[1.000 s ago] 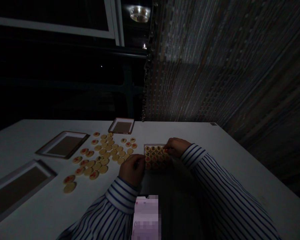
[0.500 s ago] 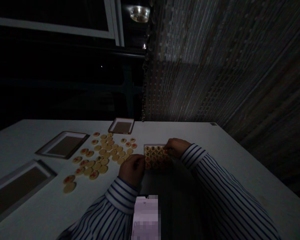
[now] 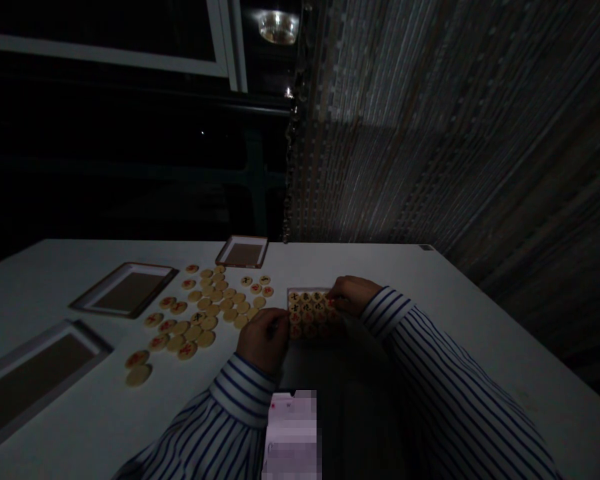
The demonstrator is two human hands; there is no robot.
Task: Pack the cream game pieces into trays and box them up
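Observation:
Rows of round wooden xiangqi pieces (image 3: 307,308), with black and red characters, fill a shallow box (image 3: 305,290) in front of me. My left hand (image 3: 264,338) is closed at the box's left wall, thumb and fingertips pinched against its edge. At the upper right corner of the box is my right hand (image 3: 354,295), fingers curled down on a red-lettered xiangqi piece (image 3: 331,303). My right fingers partly cover that piece, and shadow darkens the front row. Left of the box, many loose xiangqi pieces (image 3: 213,311) lie spread, some face up, others blank side up.
Three open trays or lids stand on the white table (image 3: 430,320): one at the back (image 3: 220,261), one at the left (image 3: 130,312), one at the near left (image 3: 75,328). A lit phone (image 3: 290,433) shows below my hands. A string curtain (image 3: 370,133) hangs behind.
Both hands stay almost in place at the box, with no clear movement of the pieces. The whole view shifts very slightly.

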